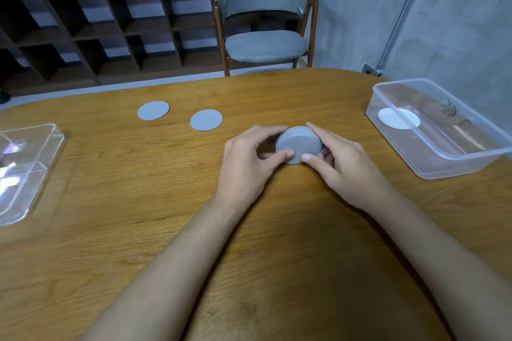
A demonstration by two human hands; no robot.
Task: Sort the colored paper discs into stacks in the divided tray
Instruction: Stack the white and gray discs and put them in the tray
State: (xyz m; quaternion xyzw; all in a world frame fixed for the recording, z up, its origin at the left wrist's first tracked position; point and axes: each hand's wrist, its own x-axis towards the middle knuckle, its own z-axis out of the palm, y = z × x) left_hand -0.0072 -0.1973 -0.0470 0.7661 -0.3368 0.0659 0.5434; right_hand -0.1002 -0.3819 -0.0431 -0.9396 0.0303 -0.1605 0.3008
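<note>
**A:** Where is the pile, and who has it?

**B:** Centre of the frame. The stack of grey discs [300, 144] sits between both hands. The left hand [249, 158] curls round its left edge with thumb below and fingers [273, 129] over the top. The right hand [340, 163] does the same on the right edge. Both are closed on it and neither palm is flat.

**A:** Is it lying flat on the worktop [277, 243]?

**B:** Its round face tips a little toward the camera. I cannot tell whether the underside touches the wood.

**A:** Which way does it have to travel?

**B:** Left, I'd judge. The divided tray [41, 152] is at the left edge of the frame, well apart from the hands. The left hand is the nearer one to it, so the carry would probably go across that side.

**A:** Is anything in the path?

**B:** Not on that line. Two loose grey discs [206, 119] lie flat further back, left of centre and apart from each other. They look like the next pickups.

**A:** And on the right?

**B:** A clear tub [443, 152] at the right edge, with a white disc [399, 117] inside on its floor.
</note>
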